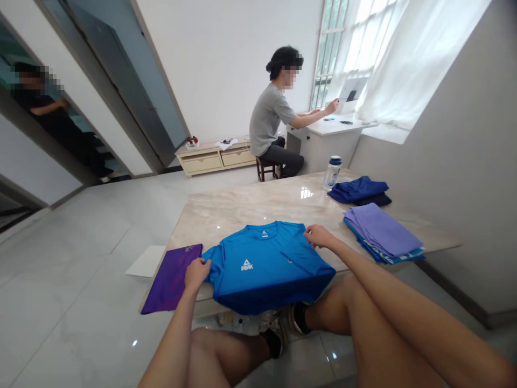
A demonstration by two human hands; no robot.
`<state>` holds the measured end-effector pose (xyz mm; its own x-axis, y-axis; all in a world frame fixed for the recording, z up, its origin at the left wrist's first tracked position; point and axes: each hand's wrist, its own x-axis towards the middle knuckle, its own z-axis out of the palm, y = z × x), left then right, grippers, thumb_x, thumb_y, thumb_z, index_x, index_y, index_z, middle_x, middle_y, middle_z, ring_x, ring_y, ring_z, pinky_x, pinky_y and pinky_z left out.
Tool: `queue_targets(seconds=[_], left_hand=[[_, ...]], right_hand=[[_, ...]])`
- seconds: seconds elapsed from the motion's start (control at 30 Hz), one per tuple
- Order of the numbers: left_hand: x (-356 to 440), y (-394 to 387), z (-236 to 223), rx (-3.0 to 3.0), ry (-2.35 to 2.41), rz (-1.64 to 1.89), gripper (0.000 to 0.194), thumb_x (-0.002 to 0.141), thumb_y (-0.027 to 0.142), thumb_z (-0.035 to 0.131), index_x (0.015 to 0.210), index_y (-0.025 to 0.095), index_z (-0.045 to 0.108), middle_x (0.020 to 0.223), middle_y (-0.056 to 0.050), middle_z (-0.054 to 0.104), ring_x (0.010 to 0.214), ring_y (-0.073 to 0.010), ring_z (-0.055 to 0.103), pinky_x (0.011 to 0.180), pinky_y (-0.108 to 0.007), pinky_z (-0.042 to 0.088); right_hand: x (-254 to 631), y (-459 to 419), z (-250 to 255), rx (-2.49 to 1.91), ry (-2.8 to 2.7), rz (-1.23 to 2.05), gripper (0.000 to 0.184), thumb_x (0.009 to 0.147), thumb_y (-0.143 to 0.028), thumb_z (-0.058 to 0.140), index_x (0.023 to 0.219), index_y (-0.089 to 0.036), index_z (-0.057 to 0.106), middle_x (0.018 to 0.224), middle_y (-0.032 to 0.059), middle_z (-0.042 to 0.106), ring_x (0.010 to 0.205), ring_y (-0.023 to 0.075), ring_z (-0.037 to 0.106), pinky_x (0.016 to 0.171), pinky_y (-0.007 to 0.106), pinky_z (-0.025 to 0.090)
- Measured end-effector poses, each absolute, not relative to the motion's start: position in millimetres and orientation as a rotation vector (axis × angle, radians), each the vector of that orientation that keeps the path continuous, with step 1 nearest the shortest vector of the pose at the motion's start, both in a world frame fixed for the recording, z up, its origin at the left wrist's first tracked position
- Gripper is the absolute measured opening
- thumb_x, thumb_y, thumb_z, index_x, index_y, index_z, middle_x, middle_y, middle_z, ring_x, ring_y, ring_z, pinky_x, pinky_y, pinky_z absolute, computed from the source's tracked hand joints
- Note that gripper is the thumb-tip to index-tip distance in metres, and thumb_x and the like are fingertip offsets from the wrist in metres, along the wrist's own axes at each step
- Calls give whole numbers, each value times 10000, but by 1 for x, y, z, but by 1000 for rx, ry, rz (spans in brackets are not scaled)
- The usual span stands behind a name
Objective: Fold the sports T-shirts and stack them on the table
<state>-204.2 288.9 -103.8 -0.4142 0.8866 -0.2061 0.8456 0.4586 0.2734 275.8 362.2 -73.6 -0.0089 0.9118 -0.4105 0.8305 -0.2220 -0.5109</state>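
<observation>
A bright blue T-shirt (264,267) with a white logo lies front up on the marble table (242,207), its lower part hanging over the near edge. My left hand (197,272) is closed on the shirt's left sleeve. My right hand (318,236) pinches the shirt at its right shoulder. A purple folded garment (173,277) lies flat just left of the shirt, close to my left hand.
A stack of folded lilac and blue clothes (382,231) sits at the table's right, dark blue clothes (358,189) and a water bottle (332,172) behind it. A person in a grey shirt (272,126) sits at a white desk by the window. My bare legs are below the table edge.
</observation>
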Motion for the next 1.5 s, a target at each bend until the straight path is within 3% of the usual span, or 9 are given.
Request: queue_targets(seconds=[0.17,0.3,0.5,0.63,0.83,0.97,1.13,1.33,1.5], left_hand=[[-191,298,-97,1496,2352,437,69,911,291,660,896,235,622,989,-102,818,983,-299,785,801,-318,520],[-157,306,-86,1650,2239,611,70,880,249,664,934,235,622,1040,-93,811,1032,-290,774,853,-329,533],[-114,308,-84,1812,1756,557,365,928,403,685,1243,222,655,1189,-91,785,849,-229,760,769,-325,569],[-128,308,-98,1870,2057,408,295,928,259,641,1211,180,670,1268,-153,744,977,-244,762,914,-347,561],[-156,314,-116,1589,2208,417,366,892,333,700,1202,145,656,1155,-183,804,1070,-299,784,911,-351,571],[-159,321,-125,1502,2195,534,289,900,377,643,1104,173,666,1080,-169,832,1055,-315,811,871,-352,597],[-161,342,-140,1454,2127,645,299,843,493,664,950,214,661,996,-155,839,1053,-366,814,921,-396,608],[-154,358,-144,1419,2105,603,283,753,503,745,816,236,673,883,-102,828,999,-375,817,867,-394,611],[-143,360,-139,1470,2027,567,100,749,307,724,811,231,703,872,-69,830,984,-330,820,884,-360,610]], right_hand=[[282,366,-84,-2160,-1862,1106,152,968,-205,638,1020,-117,751,815,109,814,593,158,737,513,186,486],[285,367,-87,-2151,-1858,1122,163,956,-187,626,1002,-109,761,744,97,792,586,169,735,535,202,517],[291,360,-87,-2129,-1840,1131,154,955,-162,635,1032,-119,761,688,70,769,559,160,726,540,199,540],[301,357,-89,-2149,-1823,1100,139,923,-138,682,1028,-126,772,647,62,740,512,171,699,548,238,566],[309,367,-102,-2174,-1789,1013,237,897,-118,719,1128,-125,773,804,92,783,581,181,729,615,259,577],[303,374,-108,-2174,-1754,872,342,907,-105,702,1246,-118,743,997,127,813,850,225,802,790,278,584],[294,393,-116,-2173,-1658,720,428,883,-119,746,1310,-112,713,1231,193,785,1231,288,743,952,286,540],[285,413,-135,-2153,-1597,850,371,855,-201,815,1219,-167,751,1031,93,823,874,238,812,755,269,557],[278,416,-138,-2117,-1651,868,114,821,-198,840,919,-191,782,1016,78,833,1051,255,801,795,242,529]])
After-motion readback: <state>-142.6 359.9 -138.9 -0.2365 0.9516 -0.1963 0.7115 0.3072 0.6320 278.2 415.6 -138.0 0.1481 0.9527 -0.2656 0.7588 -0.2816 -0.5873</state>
